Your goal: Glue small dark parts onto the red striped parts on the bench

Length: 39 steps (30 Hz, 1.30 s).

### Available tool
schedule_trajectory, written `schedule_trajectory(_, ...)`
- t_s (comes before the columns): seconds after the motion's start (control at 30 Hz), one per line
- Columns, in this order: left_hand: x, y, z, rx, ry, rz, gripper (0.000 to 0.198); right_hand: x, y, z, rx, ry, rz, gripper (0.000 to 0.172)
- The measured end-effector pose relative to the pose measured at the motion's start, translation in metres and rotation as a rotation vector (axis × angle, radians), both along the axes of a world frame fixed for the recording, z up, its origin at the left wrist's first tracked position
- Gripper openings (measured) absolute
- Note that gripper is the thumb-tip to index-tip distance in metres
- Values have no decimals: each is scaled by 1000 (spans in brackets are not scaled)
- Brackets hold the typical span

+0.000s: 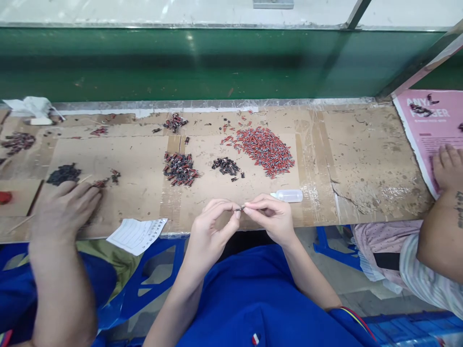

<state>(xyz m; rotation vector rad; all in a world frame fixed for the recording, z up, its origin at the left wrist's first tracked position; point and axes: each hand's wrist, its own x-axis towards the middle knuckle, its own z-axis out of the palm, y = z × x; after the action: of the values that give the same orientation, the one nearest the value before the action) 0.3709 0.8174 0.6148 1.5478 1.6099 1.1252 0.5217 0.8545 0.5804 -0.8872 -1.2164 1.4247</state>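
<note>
Close to the table's near edge, my left hand (213, 229) and my right hand (275, 219) meet fingertip to fingertip. Both are closed in a pinch on one small dark part (239, 209), whose exact kind is too small to make out. Beyond my fingers lies a pile of small black parts (227, 166). Farther right spreads a large heap of small red parts with silvery ends (265, 150). To the left is a pile of red-and-black pieces (180, 168). A small clear squeeze bottle (289, 195) lies on its side just past my right hand.
Cardboard (361, 159) covers the table. A printed paper slip (138, 235) overhangs the edge at left. One co-worker's hand (68, 205) works beside a black pile (64, 174); another person's arm (443, 231) rests at right near a pink sheet (430, 130). A green panel (181, 67) stands behind.
</note>
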Motion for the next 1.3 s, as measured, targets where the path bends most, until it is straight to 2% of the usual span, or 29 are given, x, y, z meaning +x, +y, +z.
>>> schedule_trajectory(0.13,-2,-1,-3,-59,-121,3,10,-6,2,-6,-29,-9,73,19)
schedule_trajectory(0.23,-11,5,-14,-131,-120,6,16,-5,5,-6,35,-145,59,27)
schedule_trajectory(0.3,-24,13,-23,-129,-16,72,19,6,10,-2,200,-354,13,30)
schedule_trajectory(0.37,-39,21,-32,-72,193,219,21,25,16,2,402,-610,-28,33)
schedule_trajectory(0.43,-55,30,-39,-40,409,391,21,50,22,4,508,-832,-30,39)
schedule_trajectory(0.53,-71,43,-46,-62,554,574,24,82,28,-2,513,-1059,25,47)
schedule_trajectory(0.63,-71,58,-50,-72,566,567,24,98,30,-11,459,-1130,61,36)
schedule_trajectory(0.73,-62,76,-54,-107,538,425,19,99,29,-17,428,-1071,63,27)
schedule_trajectory(0.8,-57,89,-56,-140,530,361,14,97,28,-17,387,-1001,51,29)
schedule_trajectory(0.97,-54,105,-55,-234,539,294,10,91,23,-13,172,-796,-141,39)
schedule_trajectory(1.07,-55,100,-51,-260,557,246,19,85,22,-11,120,-620,-244,39)
schedule_trajectory(1.13,-54,90,-48,-220,571,235,24,80,22,-11,77,-513,-317,39)
schedule_trajectory(1.2,-50,78,-46,-153,548,214,23,75,23,-13,14,-394,-394,37)
schedule_trajectory(1.3,-34,57,-49,-86,401,83,15,66,23,-19,-107,-190,-461,35)
